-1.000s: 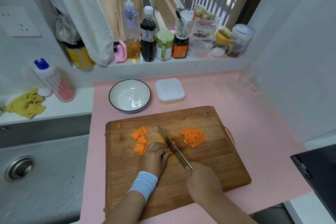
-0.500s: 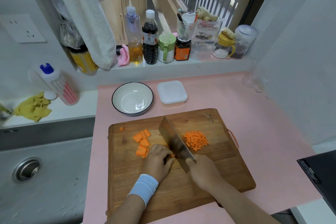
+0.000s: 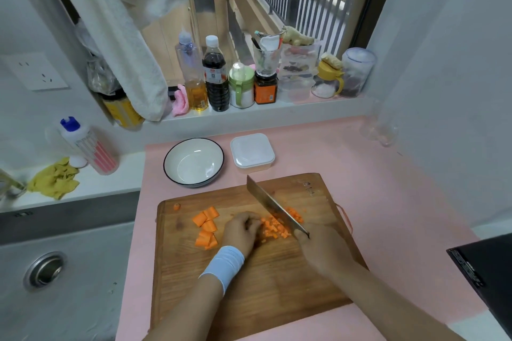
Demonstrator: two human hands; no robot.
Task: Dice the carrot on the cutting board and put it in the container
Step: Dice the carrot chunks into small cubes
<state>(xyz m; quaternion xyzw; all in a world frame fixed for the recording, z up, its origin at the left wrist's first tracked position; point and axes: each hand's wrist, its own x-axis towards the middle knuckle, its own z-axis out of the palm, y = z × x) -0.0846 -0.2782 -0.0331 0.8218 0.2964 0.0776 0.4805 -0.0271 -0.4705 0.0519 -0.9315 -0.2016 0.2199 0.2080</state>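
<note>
Caught mid-dice, judged roughly halfway. Gripped the knife (image 3: 273,205) by its handle in the right hand (image 3: 321,252), with fingers wrapped round. Held the blade tip-away, slanted across the middle of the cutting board (image 3: 249,285), edge down at the diced pile (image 3: 274,228). Curled the left hand (image 3: 241,231) on the board just beside that pile, knuckles toward the blade, wristband (image 3: 224,263) behind. Tucked the fingertips under, so couldn't tell whether pinning a piece or just guarding.

Saw small cubes on both sides of the blade, mostly between blade and left hand. Noted the uncut chunks (image 3: 206,225) in a loose cluster on the board, on the far side of the left hand from the blade, apart from the dice. Spotted one stray bit (image 3: 176,206) near the board's far-left corner. Found nothing orange off the board.

Noted the container (image 3: 252,153) just beyond the board's far edge on the pink counter (image 3: 374,188), lid on (would need opening before any transfer), beside an empty-looking bowl (image 3: 194,162).

Reckoned done: first batch diced. Reckoned left: dice the remaining chunks, open the container, move everything in. Flagged scatter risk at the scraping step, given cubes that small.
</note>
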